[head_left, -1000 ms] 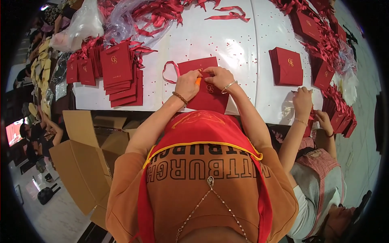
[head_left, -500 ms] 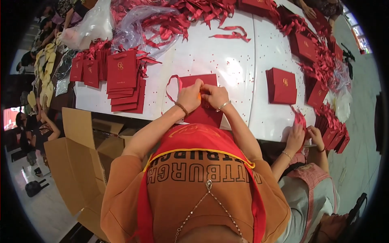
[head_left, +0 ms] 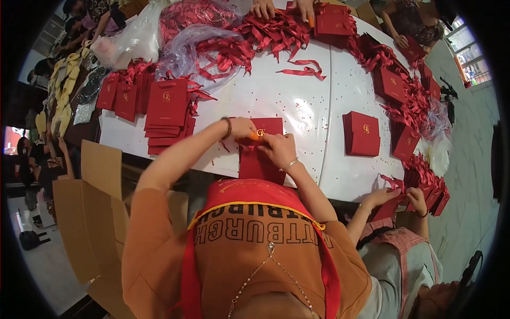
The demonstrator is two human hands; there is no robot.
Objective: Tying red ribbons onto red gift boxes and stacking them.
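Angling in more sharply than before, the left hand (head_left: 241, 129) reaches over the red gift bag (head_left: 261, 171) at the table's (head_left: 305, 125) near edge, suggesting ribbon-handling. Just beside it is the right hand (head_left: 281, 149); both look nearly closed, on what cannot be told.

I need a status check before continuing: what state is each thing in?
Middle bag, flat, partly covered
Left hand, fingers bent, on middle bag
Right hand, fingers bent, on middle bag
Left stack, uneven
Right stack, piled
Lone ribbon, loose, bent double
Carton, open
Pale plastic, crumpled
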